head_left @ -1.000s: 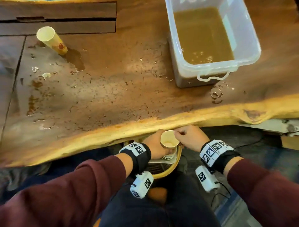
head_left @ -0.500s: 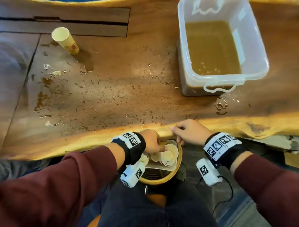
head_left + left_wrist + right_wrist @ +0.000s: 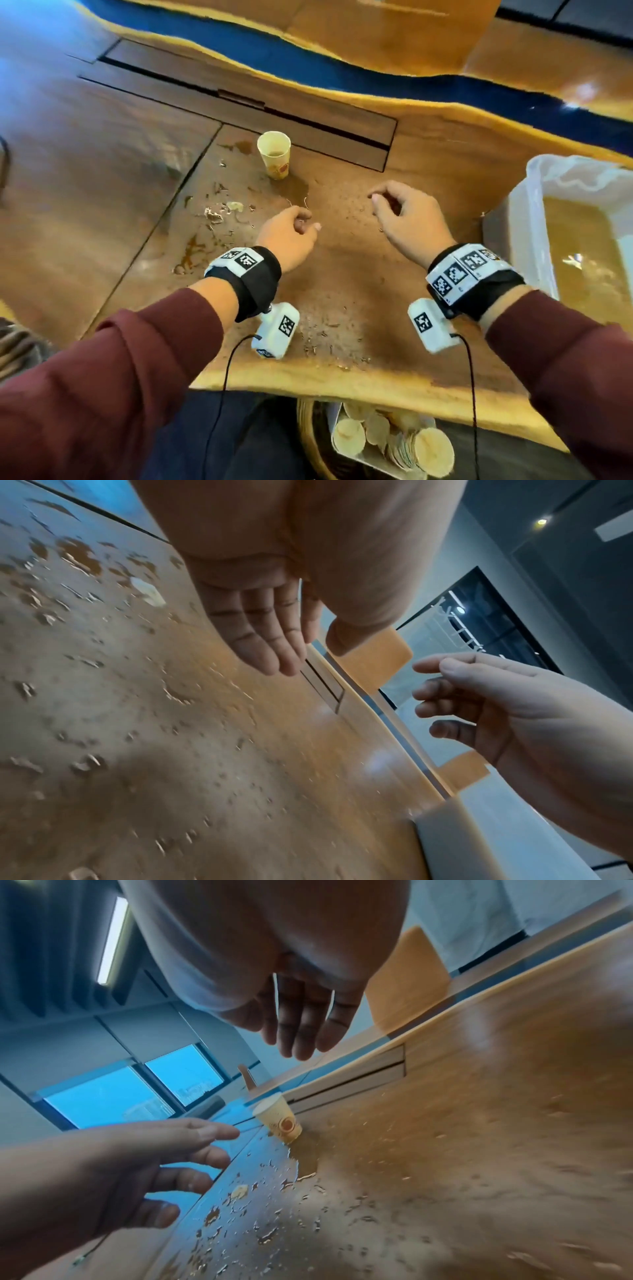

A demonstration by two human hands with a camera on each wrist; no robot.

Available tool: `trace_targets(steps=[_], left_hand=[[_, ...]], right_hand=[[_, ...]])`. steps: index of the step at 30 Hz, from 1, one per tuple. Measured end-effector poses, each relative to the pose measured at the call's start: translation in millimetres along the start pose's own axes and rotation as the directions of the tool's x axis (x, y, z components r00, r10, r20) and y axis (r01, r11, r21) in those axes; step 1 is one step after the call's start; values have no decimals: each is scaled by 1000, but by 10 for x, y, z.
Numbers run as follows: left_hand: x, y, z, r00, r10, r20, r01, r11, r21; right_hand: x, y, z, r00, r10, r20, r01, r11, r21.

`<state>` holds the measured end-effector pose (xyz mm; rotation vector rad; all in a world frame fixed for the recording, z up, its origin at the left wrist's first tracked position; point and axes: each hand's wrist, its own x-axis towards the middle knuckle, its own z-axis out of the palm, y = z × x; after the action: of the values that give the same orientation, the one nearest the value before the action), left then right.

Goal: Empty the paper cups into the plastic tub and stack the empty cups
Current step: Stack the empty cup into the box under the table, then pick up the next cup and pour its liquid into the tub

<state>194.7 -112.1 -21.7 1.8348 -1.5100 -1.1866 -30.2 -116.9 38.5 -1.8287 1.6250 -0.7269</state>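
No brand or writing reads clearly: the cup (image 3: pixel 274 154) shows only an orange round print on its side, and my wristbands (image 3: pixel 244 262) carry black-and-white square codes.

The cup stands upright on the far left part of the desk (image 3: pixel 342 274), with a little brown liquid in its bottom and a brown puddle (image 3: pixel 294 188) touching its base on the near right. My left grip (image 3: pixel 287 236) hovers over the wet desk, near and slightly right of the cup, apart from it, fingers loosely curled and holding nothing. My right grip (image 3: pixel 407 219) hovers further right, well apart from the cup, thumb and fingers loosely bent and also empty. In the wrist views both grips show relaxed, slightly spread fingers (image 3: pixel 260 642) above the spattered wood. The tub (image 3: pixel 548 212) sits at the right edge of the desk, holding brown liquid, just right of my right wrist.

Half a second ago both grips were below the near edge of the desk at the stack (image 3: pixel 424 448) of empty cups in the basket (image 3: pixel 308 431); now they are up over the desk, and the stack lies in the basket untouched. The cup on the desk has not moved.
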Motion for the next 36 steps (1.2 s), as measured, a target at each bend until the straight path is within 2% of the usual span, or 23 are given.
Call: trace_targets(steps=[3,7,10,13,15,17,19,21,26,30,36], left_hand=[[374,-265,-407,1000,-18,-26,17,1000,-16],[820,-412,-732,999,12,-43,-12,1000,-8],[1195,-457,-891,994,90,-68,-91,996,-6],[1624,-563,-943,991,95,-95,-85,991,102],[1846,-600,-959,998,49,-44,-44,994,102],[2009,-629,-962,998,26,60,-31,996,82],[2075,-667,-941,988,55,143,-62,997,49],[2062,-708,-904,981,96,166,-102,994,29],[1963,-741,-836,973,176,152,-185,982,47],[1833,-678,-759,968,202,148,-206,979,9],[1593,-592,-632,981,159,115,-162,987,16]], right_hand=[[410,-182,502,1000,-7,22,8,998,-70],[851,-329,1032,1000,-4,23,6,997,-79],[1135,-356,1405,997,56,45,-52,995,-88],[1311,-356,1663,991,121,54,-117,991,-58],[1402,-368,1787,984,154,87,-150,987,-60],[1510,-380,1881,974,172,149,-163,984,-71],[1567,-384,1915,962,178,206,-166,983,-75],[1585,-385,1918,959,191,209,-180,981,-72],[1556,-341,1884,985,171,33,-168,983,-68],[1458,-292,1820,982,160,-98,-167,984,-67],[1142,-329,1573,983,130,-130,-140,988,-71]])
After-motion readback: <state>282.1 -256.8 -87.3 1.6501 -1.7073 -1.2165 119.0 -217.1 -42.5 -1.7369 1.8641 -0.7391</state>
